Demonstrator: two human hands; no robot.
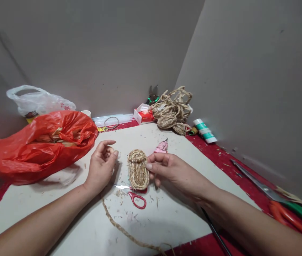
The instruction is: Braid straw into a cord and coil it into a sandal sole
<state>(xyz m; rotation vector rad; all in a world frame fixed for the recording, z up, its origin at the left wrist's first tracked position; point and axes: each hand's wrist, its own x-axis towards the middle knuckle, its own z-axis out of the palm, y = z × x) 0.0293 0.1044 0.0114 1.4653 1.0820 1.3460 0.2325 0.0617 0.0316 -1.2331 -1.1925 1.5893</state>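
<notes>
My right hand (163, 167) pinches the right edge of a small slipper (138, 170) of coiled straw braid, thumb on top, and holds it upright above the board. A band crosses the slipper's upper part. Left of it, my left hand (103, 161) is loosely curled, thumb and forefinger apart, with nothing visible held. Red-handled scissors (138, 201) lie below the slipper, partly hidden by it. A length of straw cord (122, 230) runs from under my left wrist to the front edge. Behind my right hand is a pink-wrapped tool with a metal nozzle (162, 145), apparently a glue gun.
A red plastic bag (44, 142) of straw fills the left, with a white bag (42, 101) behind. Clear sticks (113, 120), a red-and-white box (144, 114), pliers (153, 95) and bundled straw braid (173, 110) line the back. Large shears (270, 193) lie right; a black cord (215, 231) passes beneath my forearm.
</notes>
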